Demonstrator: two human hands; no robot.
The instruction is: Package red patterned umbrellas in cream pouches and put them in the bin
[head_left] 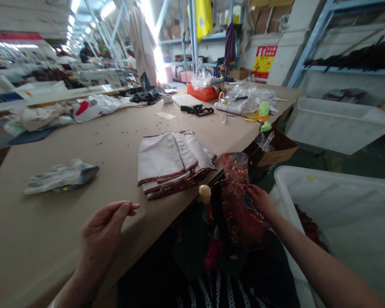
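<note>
My right hand (259, 199) grips a dark red patterned fabric piece (240, 201), which hangs beside the table edge over my lap. Above the table's near edge, my left hand (107, 226) is closed in a pinch; anything between its fingertips is too small to make out. A stack of folded white cloth pieces (162, 156) with dark red patterned edging lies on the table between my hands. Near the fabric, at the table edge, is a tool with a pale rounded knob (205, 193), its lower part dark and blurred.
A white work glove (62, 176) lies on the brown table (115, 145) at left. Farther back are black straps (197, 110), an orange tray (202, 92) and clear plastic bags (248, 96). At right stand a cardboard box (277, 156) and a white bin (346, 179) holding dark red fabric.
</note>
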